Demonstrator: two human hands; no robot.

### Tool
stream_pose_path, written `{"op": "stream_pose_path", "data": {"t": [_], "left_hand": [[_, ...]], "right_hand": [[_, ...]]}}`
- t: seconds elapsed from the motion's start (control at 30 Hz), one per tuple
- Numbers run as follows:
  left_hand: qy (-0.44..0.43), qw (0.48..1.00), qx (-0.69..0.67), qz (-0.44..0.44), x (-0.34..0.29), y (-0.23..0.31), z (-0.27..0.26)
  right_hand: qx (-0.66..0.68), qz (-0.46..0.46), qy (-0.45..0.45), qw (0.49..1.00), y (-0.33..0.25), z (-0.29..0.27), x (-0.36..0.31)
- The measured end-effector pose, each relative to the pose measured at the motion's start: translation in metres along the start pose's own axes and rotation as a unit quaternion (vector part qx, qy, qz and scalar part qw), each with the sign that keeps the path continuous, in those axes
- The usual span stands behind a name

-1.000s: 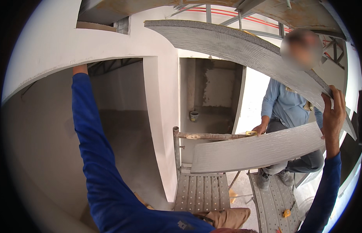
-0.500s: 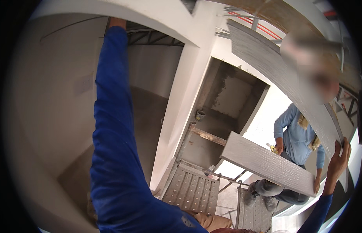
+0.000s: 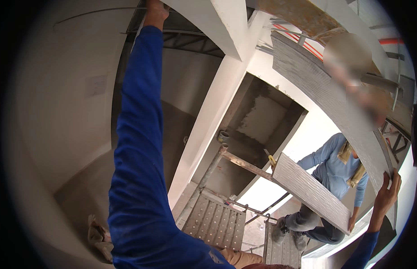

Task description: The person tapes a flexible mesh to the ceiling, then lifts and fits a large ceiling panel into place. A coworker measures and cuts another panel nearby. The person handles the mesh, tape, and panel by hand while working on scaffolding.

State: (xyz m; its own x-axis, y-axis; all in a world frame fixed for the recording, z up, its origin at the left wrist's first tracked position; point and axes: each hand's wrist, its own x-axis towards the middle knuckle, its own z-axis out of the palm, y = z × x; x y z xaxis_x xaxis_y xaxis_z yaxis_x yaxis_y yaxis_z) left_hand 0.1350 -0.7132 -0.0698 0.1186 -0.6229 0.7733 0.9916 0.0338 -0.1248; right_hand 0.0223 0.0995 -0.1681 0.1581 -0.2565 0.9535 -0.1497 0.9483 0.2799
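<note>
My right hand (image 3: 387,193) grips the edge of a long grey wood-grain plank (image 3: 325,89) near its lower end, thumb on one side. The plank rises overhead to the upper left and looks curved in this view. My left arm in a blue sleeve (image 3: 139,121) stretches up, and my left hand (image 3: 156,14) is at the edge of a white beam (image 3: 199,22). Its fingers are partly cut off by the picture's top, so its grip is unclear. A co-worker in a light blue shirt (image 3: 331,159) holds a shorter grey plank (image 3: 311,190) and a yellow-handled tool (image 3: 271,159).
Perforated metal scaffold platforms (image 3: 216,222) lie below, with a rusty scaffold pipe (image 3: 246,163) beside them. A small pot (image 3: 223,136) stands within the wall recess. Metal ceiling framing (image 3: 190,42) shows beyond the beam. A cloth-like bundle (image 3: 99,235) lies at lower left.
My left arm has shifted slightly right and farther up. The co-worker's tool hand has moved left to the short plank's far end. The view has tilted a little; my right hand still grips the long plank.
</note>
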Motion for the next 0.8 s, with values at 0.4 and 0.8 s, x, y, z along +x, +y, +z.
{"op": "stream_pose_path", "data": {"t": [0.4,0.8], "left_hand": [[-0.069,0.995,0.044,-0.052,-0.041,-0.069,0.030],[-0.091,0.981,0.171,-0.009,-0.034,-0.088,0.028]], "right_hand": [[-0.030,0.010,-0.011,0.999,0.001,-0.036,-0.021],[-0.063,0.040,-0.034,0.997,0.041,-0.036,-0.073]]}}
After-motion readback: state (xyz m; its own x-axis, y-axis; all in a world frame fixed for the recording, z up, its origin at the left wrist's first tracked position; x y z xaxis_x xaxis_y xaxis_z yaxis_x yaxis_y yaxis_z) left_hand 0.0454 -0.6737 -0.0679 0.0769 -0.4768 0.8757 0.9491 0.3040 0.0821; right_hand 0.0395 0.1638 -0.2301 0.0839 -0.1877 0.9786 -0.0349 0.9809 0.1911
